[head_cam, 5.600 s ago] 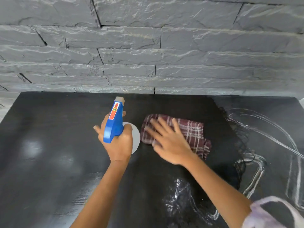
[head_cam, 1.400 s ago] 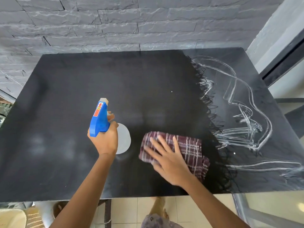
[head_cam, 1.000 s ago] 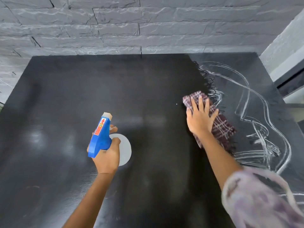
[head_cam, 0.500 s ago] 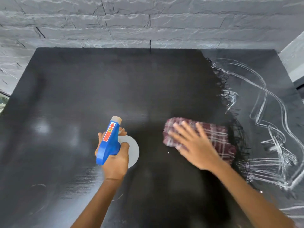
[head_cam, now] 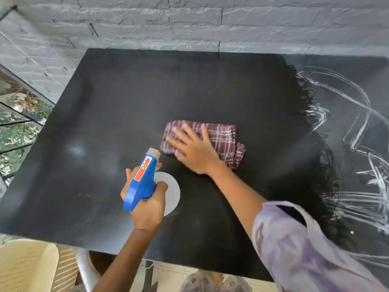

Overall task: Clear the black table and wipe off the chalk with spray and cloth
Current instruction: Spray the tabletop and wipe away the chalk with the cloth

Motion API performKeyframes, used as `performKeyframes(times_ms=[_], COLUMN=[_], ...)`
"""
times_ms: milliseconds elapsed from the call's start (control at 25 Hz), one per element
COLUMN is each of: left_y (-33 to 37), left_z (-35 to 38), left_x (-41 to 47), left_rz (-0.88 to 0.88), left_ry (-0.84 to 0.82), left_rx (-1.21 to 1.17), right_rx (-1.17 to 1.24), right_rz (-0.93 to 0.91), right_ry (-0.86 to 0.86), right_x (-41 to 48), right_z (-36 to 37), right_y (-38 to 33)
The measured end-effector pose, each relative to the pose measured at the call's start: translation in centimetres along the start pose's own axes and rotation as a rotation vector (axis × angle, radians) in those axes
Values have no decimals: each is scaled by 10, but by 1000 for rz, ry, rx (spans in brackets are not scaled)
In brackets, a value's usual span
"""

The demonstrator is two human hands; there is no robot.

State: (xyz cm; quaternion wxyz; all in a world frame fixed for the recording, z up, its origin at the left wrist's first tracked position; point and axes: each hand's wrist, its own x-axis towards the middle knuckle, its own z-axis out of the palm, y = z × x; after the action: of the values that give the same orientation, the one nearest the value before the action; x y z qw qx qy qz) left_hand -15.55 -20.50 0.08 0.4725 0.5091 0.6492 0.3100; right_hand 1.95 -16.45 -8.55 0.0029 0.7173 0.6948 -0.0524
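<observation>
The black table [head_cam: 101,127] fills the view. A maroon plaid cloth [head_cam: 223,138] lies folded near its middle, and my right hand [head_cam: 193,150] presses flat on the cloth's left part with fingers spread. My left hand [head_cam: 147,203] grips a spray bottle [head_cam: 142,182] with a blue trigger head and a white body, held above the table near the front. White chalk lines [head_cam: 357,140] cover the right side of the table. The table's left and middle look dark and wiped.
A grey stone-brick wall [head_cam: 189,24] runs along the table's far edge. A cream plastic chair [head_cam: 27,266] stands at the front left below the table edge. Glass with foliage [head_cam: 16,127] shows at the left. Tiled floor lies beneath the front edge.
My right hand has slid the cloth leftward, away from the chalk lines, toward the table's middle. The spray bottle stays in my left hand. The view has shifted left and back.
</observation>
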Motion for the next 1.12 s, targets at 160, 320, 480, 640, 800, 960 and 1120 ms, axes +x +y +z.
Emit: performKeyframes(times_ms=[160,320,480,640,800,960,1120], left_y=[-17,-33,-39,-36,-36,-40,-37], left_z=[-33,-49,-54,-55,-55,-60,-62], left_x=[-10,-14,-15,-12,-14,-12,-16], left_rz=[-4,-70,-73,13,112,187,206], left_ry=[130,117,86,118,63,-1,-42], left_rx=[-57,-45,-79,-124,-122,-102,-95], right_rx=[-5,-115,38,40,1,-51,7], right_rz=[-297,-230,541,381,-94,-92,470], right_ry=[21,47,29,48,17,73,58], right_x=[-109,-188,-155,-128,-198,-284,-278], right_z=[18,23,10,13,33,44,28], right_y=[-42,23,62,-14,-95,-68,-1])
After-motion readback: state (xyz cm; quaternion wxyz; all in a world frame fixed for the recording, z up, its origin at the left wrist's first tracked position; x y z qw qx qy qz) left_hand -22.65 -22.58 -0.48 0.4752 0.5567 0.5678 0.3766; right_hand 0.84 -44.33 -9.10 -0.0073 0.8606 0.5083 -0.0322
